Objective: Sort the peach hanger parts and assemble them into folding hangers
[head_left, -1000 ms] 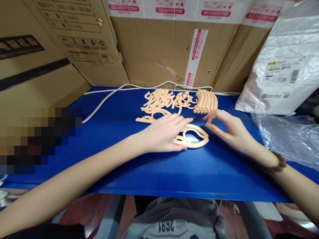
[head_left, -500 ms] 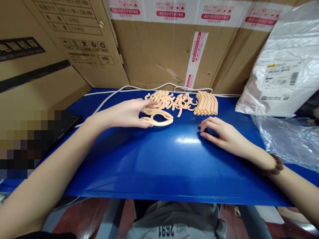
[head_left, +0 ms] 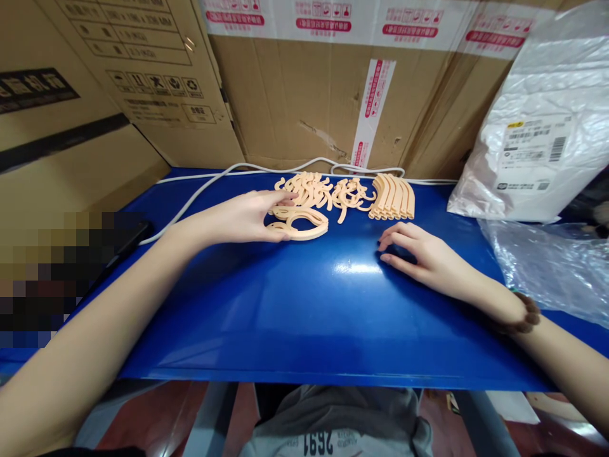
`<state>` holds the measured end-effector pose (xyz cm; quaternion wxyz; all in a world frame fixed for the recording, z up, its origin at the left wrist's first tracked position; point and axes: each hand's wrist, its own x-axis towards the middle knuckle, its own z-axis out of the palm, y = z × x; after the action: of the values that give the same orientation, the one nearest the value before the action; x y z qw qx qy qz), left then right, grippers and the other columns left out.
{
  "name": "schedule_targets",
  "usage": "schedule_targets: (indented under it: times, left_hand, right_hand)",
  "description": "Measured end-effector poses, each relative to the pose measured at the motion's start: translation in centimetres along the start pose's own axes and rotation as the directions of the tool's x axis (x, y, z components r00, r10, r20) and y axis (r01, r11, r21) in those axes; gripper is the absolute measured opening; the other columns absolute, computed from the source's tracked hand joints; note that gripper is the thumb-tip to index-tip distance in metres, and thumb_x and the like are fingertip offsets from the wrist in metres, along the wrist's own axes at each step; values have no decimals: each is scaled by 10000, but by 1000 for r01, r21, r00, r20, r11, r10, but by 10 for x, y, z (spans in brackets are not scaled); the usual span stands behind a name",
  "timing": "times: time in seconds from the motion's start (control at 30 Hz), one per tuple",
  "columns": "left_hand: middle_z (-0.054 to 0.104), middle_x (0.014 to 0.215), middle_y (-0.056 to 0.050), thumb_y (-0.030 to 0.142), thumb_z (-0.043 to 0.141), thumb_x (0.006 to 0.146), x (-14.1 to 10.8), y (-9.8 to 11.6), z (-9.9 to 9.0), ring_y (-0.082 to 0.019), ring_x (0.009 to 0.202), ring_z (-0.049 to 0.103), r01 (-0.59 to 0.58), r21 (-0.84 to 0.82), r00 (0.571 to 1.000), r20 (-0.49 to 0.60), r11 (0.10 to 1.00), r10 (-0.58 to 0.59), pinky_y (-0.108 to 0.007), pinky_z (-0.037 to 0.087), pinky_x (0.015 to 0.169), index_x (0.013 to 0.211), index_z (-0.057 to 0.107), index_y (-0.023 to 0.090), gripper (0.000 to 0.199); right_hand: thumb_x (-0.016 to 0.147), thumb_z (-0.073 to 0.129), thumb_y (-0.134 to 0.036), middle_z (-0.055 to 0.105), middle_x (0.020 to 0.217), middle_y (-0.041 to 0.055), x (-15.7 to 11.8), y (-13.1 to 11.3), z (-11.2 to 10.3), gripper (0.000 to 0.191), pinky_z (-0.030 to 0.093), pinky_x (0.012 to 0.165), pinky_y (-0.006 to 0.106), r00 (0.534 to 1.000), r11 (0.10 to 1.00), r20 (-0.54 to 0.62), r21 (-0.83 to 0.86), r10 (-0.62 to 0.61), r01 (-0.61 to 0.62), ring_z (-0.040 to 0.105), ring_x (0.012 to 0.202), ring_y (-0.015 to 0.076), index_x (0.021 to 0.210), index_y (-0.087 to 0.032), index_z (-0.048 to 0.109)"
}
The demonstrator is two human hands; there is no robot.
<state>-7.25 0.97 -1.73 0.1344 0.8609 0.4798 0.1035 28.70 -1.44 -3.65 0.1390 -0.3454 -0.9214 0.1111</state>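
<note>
My left hand [head_left: 250, 217] reaches in from the left, with its thumb on the near side and its fingers on the far side of beige, loop-shaped plastic pieces that look like folded hangers [head_left: 309, 233]. Part of them is hidden under the palm. My right hand [head_left: 419, 257] rests at the blue table's right, fingers loosely curled and apart from the thumb, holding nothing. Just behind it stands a neat row of curved beige hanger arms [head_left: 394, 198]. Beyond my left fingers are a heap of curved beige pieces [head_left: 309, 189] and a smaller pile of beige hooks [head_left: 351, 193].
Cardboard boxes [head_left: 295, 95] wall off the back and left of the blue table [head_left: 285, 317]. A white cable [head_left: 200, 190] runs along the back. On the right are a white parcel bag [head_left: 514, 139] and clear plastic wrap [head_left: 547, 266]. A dark flat object [head_left: 126, 244] lies at the left.
The folded hangers at my left hand have settled slightly and look flatter. Both hands stay nearly where they were; the whole view has shifted slightly.
</note>
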Motion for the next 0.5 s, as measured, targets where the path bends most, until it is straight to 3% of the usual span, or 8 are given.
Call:
schedule_targets:
  times: [0.27, 0.5]
  left_hand:
    - [485, 1489, -134, 617, 602, 800, 0, 2, -1, -290, 1355, 481, 7, -8, 1000, 25, 1000, -7, -359, 375, 1130, 1473, 410, 103, 868]
    - [412, 1542, -129, 693, 634, 745, -2, -12, -2, -326, 1419, 382, 20, 79, 999, 33, 997, -23, -431, 303, 1178, 1506, 356, 151, 975]
  right_hand:
    - [973, 503, -348, 605, 1097, 78, 0, 0, 1, 174, 476, 920, 378, 1000, 1000, -13, -3, -12, 12, 581, 1033, 223, 1044, -224, 602]
    - [981, 494, -349, 595, 1097, 79, 0, 0, 1, 170, 475, 926, 383, 1000, 1000, -1, -14, -23, 23, 571, 1038, 222, 1048, -227, 591]
